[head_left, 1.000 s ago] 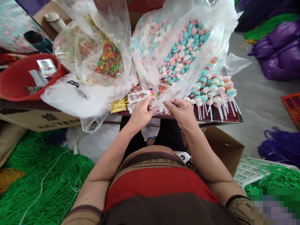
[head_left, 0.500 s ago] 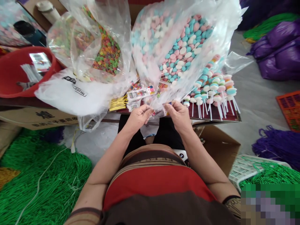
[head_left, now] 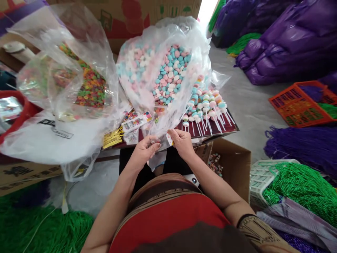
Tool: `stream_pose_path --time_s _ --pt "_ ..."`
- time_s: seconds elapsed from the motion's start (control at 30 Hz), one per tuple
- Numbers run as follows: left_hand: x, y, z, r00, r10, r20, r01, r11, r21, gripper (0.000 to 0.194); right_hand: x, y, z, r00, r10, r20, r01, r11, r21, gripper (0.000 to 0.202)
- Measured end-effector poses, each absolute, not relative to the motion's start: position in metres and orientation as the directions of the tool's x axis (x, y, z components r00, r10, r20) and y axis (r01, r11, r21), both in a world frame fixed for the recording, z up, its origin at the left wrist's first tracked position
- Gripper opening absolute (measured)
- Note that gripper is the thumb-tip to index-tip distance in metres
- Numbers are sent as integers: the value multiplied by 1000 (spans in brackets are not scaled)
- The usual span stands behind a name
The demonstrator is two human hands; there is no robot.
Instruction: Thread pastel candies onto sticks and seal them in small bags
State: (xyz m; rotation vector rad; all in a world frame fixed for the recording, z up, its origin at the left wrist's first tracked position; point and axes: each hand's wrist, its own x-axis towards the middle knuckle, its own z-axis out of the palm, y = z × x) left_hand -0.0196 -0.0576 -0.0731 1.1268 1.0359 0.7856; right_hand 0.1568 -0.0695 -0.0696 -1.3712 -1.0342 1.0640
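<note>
My right hand (head_left: 182, 143) is closed, pinching a small white printed wrapper (head_left: 169, 139) with coloured spots between thumb and fingers. Just to its left, my left hand (head_left: 147, 149) is closed too, with thumb and fingers around something small and partly clear that I cannot make out. Past my fingers, at the table edge, lie a printed candy packet (head_left: 137, 122) and a bundle of yellow twist ties (head_left: 113, 137). To the right of my hands, several candy skewers (head_left: 207, 105) on white sticks rest in a pile.
Clear bags of ring candies (head_left: 92, 88) and round pastel candies (head_left: 171, 70) cover much of the table. A red basin (head_left: 26, 109) stands left. Below right is an open carton (head_left: 233, 161); beyond are a white basket (head_left: 263, 179), an orange crate (head_left: 286, 105) and purple bundles (head_left: 276, 38).
The view has swung to the right, so the table things now sit further left. The white wrapper in my right hand shows more clearly. Both hands stay close together at the table edge.
</note>
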Motion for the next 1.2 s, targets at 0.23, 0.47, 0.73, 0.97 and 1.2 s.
stream_pose_path --time_s 0.23,0.47,0.73,0.97,1.2 --pt "-14 -54 -77 192 965 -177 -9 183 983 55 163 -68 -71 37 998 -46 -244 -35 -969 48" --pt "5 -58 -74 141 978 -152 -85 165 983 62 165 -69 -75 218 975 -50 -92 -30 -995 40" --pt "-4 -49 -81 48 988 -149 -21 150 988 48 181 -55 -57 -63 997 39 224 52 -973 34" --pt "-6 -48 -77 -32 985 -168 -296 152 943 61 258 2 -30 318 935 160 649 -91 -755 36" --pt "-4 -50 -73 -26 990 -141 -328 125 936 59 275 57 -11 345 938 11 929 -340 -145 36"
